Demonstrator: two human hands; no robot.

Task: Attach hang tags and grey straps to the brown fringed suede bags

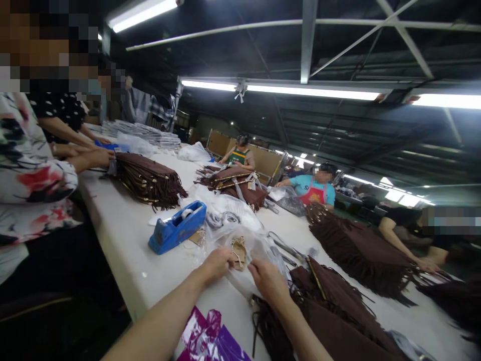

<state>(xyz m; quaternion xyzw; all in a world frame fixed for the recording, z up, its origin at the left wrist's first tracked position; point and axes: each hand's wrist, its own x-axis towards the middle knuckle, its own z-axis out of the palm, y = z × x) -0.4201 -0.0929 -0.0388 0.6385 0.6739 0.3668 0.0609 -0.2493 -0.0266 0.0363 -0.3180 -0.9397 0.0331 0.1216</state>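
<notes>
A clear plastic bag [259, 245] lies in front of me, with brown cardboard tags [239, 253] and pale strings at its mouth. My left hand [218, 264] pinches the bag's near left side, right beside the tags. On the other side, my right hand [268, 283] is closed on the bag's edge, though its fingertips are partly hidden. Just beyond my left hand stands a blue tape dispenser [178, 228]. Dark brown fringed fabric pieces [330, 311] lie under and beside my right forearm. A shiny purple wrapper [212, 336] is close to my left forearm.
More brown fringed stacks [148, 178] lie on the white table [116, 240], with another large stack [353, 245] at right. Scissors [285, 245] lie past my right hand. Co-workers stand along both sides; one person's hands [88, 158] touch the left stack.
</notes>
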